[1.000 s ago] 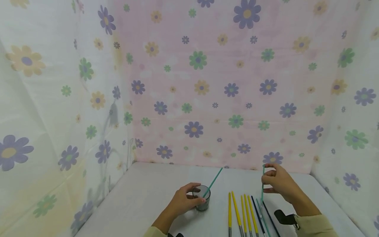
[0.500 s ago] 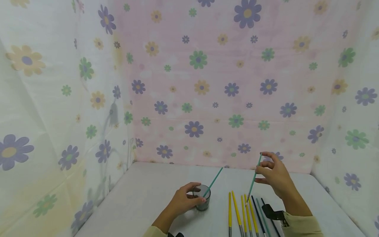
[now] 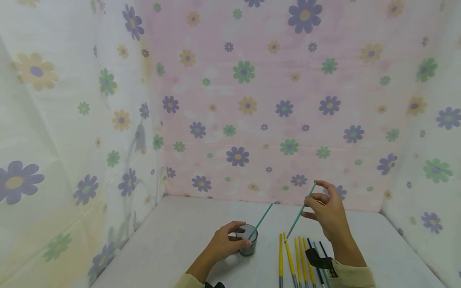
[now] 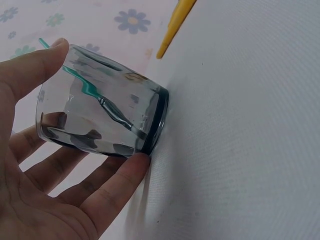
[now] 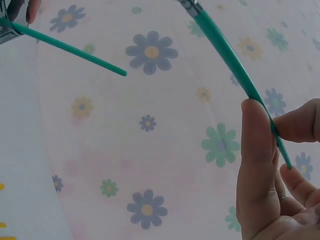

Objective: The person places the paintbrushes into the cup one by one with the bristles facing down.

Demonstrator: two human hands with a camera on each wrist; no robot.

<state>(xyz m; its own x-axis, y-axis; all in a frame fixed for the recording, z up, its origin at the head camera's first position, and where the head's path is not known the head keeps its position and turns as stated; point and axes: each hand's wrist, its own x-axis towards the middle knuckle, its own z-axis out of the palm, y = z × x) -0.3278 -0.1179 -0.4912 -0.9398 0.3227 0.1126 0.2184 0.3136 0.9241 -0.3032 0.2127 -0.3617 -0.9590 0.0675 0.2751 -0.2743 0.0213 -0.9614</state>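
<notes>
My left hand (image 3: 222, 243) holds a clear smoky drinking glass (image 3: 247, 249) near the table's middle, thumb on one side and fingers on the other. A green paintbrush (image 3: 263, 217) leans in that glass, its bristles down at the base, as the left wrist view shows. Farther right, my right hand (image 3: 333, 216) pinches a second green paintbrush (image 5: 227, 55) near its handle end. This brush slants down to the left in the head view, its bristle tip overlapping the top of a yellow paintbrush (image 3: 290, 258).
Several yellow paintbrushes lie in a row on the white table (image 3: 173, 232), handles pointing away. Beside them are dark paintbrushes (image 3: 319, 272) and a green one, partly behind my right wrist. Flowered cloth (image 3: 216, 100) closes off the back and both sides.
My right hand has lifted the green paintbrush from above the dark brushes and carried it left, tilting its bristle end toward the glass. The left hand and glass stay in place.
</notes>
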